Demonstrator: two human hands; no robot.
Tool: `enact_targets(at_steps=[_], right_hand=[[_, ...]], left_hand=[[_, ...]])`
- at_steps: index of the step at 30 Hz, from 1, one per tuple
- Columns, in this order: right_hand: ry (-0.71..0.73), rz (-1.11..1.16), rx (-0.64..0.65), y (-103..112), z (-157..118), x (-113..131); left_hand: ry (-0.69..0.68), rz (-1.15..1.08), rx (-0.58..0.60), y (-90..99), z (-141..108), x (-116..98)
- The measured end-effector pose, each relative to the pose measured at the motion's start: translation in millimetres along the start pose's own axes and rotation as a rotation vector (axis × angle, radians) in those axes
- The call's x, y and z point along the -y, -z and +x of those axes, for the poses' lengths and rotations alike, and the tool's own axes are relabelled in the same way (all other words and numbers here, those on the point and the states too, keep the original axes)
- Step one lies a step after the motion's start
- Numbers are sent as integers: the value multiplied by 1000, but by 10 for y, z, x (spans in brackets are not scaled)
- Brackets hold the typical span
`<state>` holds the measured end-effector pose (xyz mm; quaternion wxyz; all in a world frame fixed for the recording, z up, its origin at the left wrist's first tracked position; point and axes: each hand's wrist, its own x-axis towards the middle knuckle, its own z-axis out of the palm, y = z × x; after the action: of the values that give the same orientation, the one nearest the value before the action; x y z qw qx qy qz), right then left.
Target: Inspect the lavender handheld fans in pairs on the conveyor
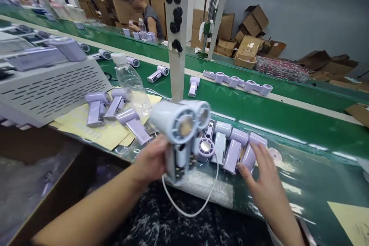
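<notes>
From my remote seat, a green belt (302,119) crosses behind the dark-green worktop (305,177); cardboard boxes (249,48) pile far right. Left to right stand a vented box (54,88), a clear bottle (131,84) and a white post (176,69). Near centre, my left hand (152,157) grips 2 pale-blue fans (167,119); my right hand (263,173), fingers spread, is at the rightmost lilac fan (248,158), contact unclear.

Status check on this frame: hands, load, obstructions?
Left hand gripping blue fan. Right hand open at lilac fan, contact unclear. White cable looped between the hands, possibly in the way.
</notes>
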<state>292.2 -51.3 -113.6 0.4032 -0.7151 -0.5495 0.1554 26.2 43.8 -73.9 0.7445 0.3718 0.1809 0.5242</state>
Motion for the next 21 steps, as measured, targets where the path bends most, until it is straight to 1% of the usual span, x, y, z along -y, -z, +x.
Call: enact_targets(at_steps=[1,2,3,4,5,7,9,11,13,15,16,18,19,21], right_hand=[[3,195,60,-43,-55,149],[-2,400,155,-69,-90,291],[-9,571,255,-78,-114,412],[-16,693,340,-74,-132,501],[-23,756,398,-59,-151,555],[-50,794,451,-20,-199,565],[-100,838,480,6,-251,502],[-150,884,480,7,-287,443],[-202,918,415,-8,-295,432],[-260,989,348,-23,-287,466],[-283,1032,334,-27,-285,491],[-283,1099,305,-24,-297,531],[-269,1119,293,-20,-310,543],[-242,1137,315,-11,-343,547]], left_hand=[[38,21,83,-141,-14,122],[51,56,144,-250,-48,238],[77,108,197,-320,-95,336],[94,159,229,-350,-151,406],[120,205,254,-343,-208,443],[173,266,269,-243,-297,420],[194,293,219,-104,-325,305],[159,301,105,-18,-291,161],[93,265,-15,-39,-234,48],[67,176,-61,-144,-202,5],[71,122,-56,-208,-205,12],[113,20,-3,-314,-247,73],[132,-10,41,-343,-279,117],[164,-12,161,-350,-344,202]])
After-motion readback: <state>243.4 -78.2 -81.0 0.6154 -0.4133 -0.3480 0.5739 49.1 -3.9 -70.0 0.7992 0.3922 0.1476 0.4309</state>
